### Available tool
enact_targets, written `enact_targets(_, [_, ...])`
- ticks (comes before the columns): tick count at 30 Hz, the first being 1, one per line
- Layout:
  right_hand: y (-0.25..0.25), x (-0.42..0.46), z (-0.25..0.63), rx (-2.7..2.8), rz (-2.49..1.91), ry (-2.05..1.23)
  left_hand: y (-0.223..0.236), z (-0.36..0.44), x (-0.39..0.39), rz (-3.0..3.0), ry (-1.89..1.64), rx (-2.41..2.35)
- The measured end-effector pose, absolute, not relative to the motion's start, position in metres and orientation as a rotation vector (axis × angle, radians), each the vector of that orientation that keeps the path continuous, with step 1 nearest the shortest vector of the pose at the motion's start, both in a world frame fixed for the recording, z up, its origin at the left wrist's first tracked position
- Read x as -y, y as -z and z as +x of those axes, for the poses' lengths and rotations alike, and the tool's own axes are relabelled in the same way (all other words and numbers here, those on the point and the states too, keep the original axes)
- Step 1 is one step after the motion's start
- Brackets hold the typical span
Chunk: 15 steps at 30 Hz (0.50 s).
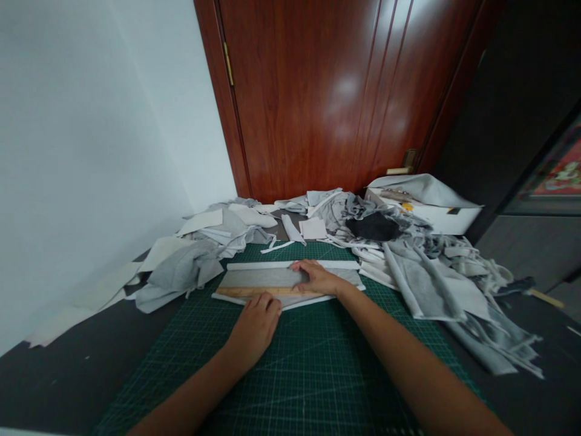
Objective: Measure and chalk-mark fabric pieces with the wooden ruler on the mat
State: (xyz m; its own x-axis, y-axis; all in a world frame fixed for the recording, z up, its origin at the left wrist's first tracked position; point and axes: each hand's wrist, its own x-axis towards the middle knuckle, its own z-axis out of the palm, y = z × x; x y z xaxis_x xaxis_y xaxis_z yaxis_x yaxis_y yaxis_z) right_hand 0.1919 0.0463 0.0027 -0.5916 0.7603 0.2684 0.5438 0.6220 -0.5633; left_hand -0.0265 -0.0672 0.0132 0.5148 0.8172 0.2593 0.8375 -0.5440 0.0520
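Observation:
A strip of grey cloth with pale edges lies crosswise on a green cutting mat. A light wooden ruler runs along it, close to its near edge. My left hand is at that near edge, fingers together and bent over the cloth and ruler; its thumb is mostly hidden. My right hand arches over the cloth, thumb and fingers apart. Its thumb is at the ruler and its fingertips reach toward the far pale edge.
Cloth pieces are heaped left of the mat, and more grey scraps spread along the right. A black cloth lies in the back pile. Behind stand a white box and a reddish wooden door; a white wall borders the left.

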Motion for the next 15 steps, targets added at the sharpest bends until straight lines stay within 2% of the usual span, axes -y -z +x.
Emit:
enact_targets(7, [0.004, -0.039, 0.193, 2.307, -0.920, -0.544, -0.019, -0.042, 0.052, -2.479, 0.185, 1.831])
enact_targets(12, [0.003, -0.034, 0.191, 2.308, -0.857, -0.540, -0.006, -0.052, 0.049, -2.457, 0.450, 1.477])
enact_targets(15, [0.002, -0.034, 0.189, 2.301, -0.819, -0.572, -0.001, -0.051, 0.047, -2.615, 0.430, 1.366])
